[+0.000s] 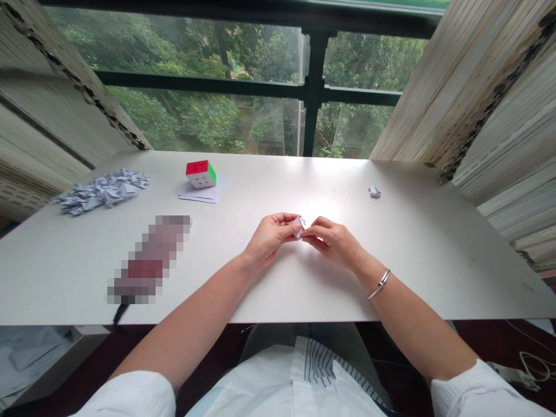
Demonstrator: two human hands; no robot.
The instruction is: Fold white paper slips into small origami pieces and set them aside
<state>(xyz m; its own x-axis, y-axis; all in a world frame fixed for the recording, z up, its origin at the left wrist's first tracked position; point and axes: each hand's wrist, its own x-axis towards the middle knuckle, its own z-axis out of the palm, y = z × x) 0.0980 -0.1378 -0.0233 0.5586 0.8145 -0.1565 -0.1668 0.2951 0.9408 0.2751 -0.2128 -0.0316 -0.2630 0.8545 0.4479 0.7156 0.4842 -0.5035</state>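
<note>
Over the middle of the white table, a small piece of folded white paper point(299, 227) is held between my two hands. My left hand point(271, 236) pinches it between thumb and fingers from the left. From the right, the fingertips of my right hand point(332, 238) are closed at the paper's near edge, and a silver bracelet point(381, 283) circles that wrist. The exact folds are too small to make out. Another small folded paper piece point(374, 191) lies alone at the right rear of the table.
A heap of folded paper pieces point(104, 191) lies at the far left. A puzzle cube point(201, 175) sits on white paper sheets point(204, 196). Nearer is a pixelated object point(150, 260) with a black strap. The window point(260, 116) and curtains point(417, 87) border the white table point(425, 260).
</note>
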